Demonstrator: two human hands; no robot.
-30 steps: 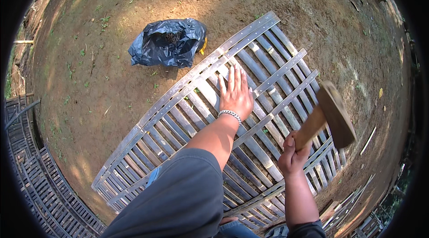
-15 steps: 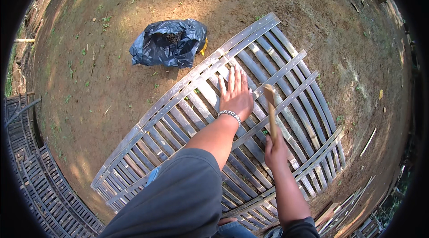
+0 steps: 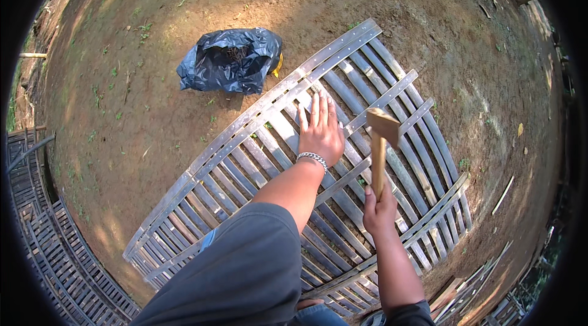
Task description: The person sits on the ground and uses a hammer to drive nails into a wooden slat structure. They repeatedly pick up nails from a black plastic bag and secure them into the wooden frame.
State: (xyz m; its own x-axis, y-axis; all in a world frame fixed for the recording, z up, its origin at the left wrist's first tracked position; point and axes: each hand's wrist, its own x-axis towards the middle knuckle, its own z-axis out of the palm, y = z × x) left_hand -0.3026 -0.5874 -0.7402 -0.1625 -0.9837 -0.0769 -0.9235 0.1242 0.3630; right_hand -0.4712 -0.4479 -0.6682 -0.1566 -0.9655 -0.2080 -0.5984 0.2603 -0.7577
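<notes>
Two hands work at frame centre: the left hand (image 3: 320,132), fingers apart, presses flat on a slatted bamboo panel (image 3: 245,166) lying on dirt; the right hand (image 3: 380,206) grips a raised wooden mallet (image 3: 381,142). Panel looks largely assembled; hammering seems unfinished.

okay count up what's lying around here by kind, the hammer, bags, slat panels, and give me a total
Wooden mallet, held in the right hand: 1
Black plastic bag: 1
Slatted panel: 2, one under the left hand at, one at the left edge
Total: 4
</notes>
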